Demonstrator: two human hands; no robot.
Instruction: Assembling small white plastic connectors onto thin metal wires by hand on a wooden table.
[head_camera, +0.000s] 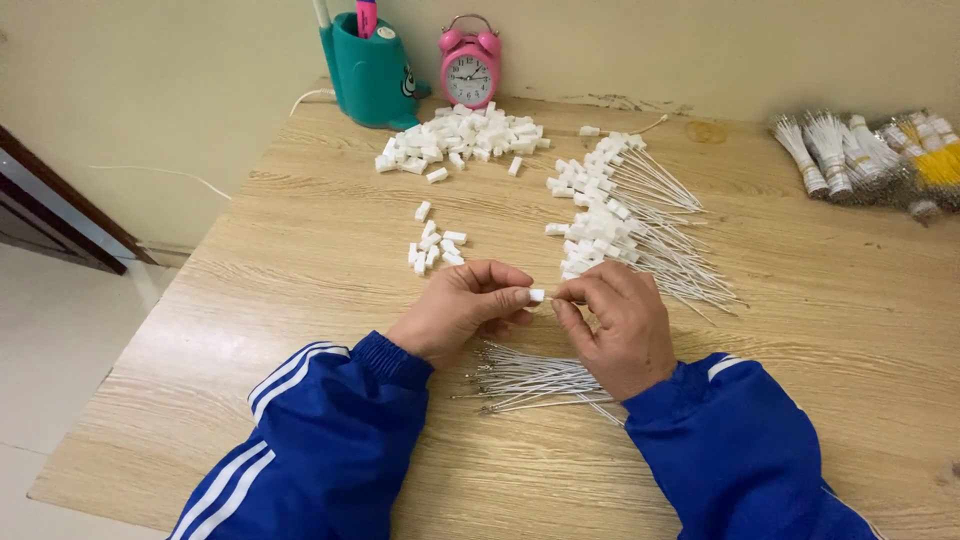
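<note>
The left hand (462, 305) is curled almost closed, its thumb and forefinger pinching a small white plastic cap (537, 295) that sits between the two hands above the middle of the wooden table (300, 260). The right hand (618, 325) meets it from the other side, fingers bunched and closed on the end of a thin white wire (556, 297) that touches the cap; how far the wire sits inside the cap cannot be told. Both wrists come out of blue sleeves with white stripes (310, 430). Under the wrists, near the table's front edge, lies a loose bundle of bare wires (530, 382). Just beyond the left hand is a small cluster of loose caps (435, 245), and farther back a larger heap of caps (460, 135). Beyond the right hand a spread of capped wires (625, 220) fans out to the right. By the wall stand a teal pen holder (370, 75) and a pink alarm clock (470, 62). At the far right lie tied bundles of wires (870, 155), white and yellow.
</note>
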